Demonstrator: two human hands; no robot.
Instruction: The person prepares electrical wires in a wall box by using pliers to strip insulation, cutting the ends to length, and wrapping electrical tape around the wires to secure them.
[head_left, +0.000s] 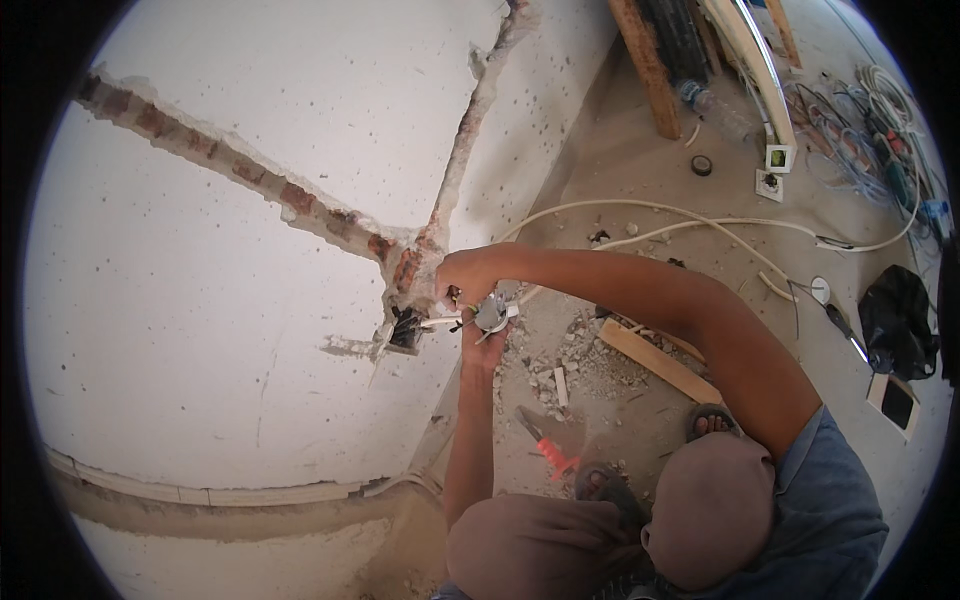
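My left hand (481, 350) is held palm up beside the wall, its fingers around a small round whitish-grey electrical fitting (491, 312). Above it, my right hand (466, 277) has its fingers curled and pinched together at thin wire ends, partly hidden by the fingers. A short white cable (440, 322) runs from a dark square opening (403, 329) in the wall toward the fitting. More loose wires stick out of that opening. Two rough channels meet just above it, with red brick (381, 246) showing inside.
Rubble (580, 365) and a wooden board (655, 360) lie on the floor near my feet, with a red-handled tool (553, 455). A long white cable (640, 203) loops rightward. Farther right are a black bag (897, 325), a tape roll (701, 165) and coiled cables (885, 95).
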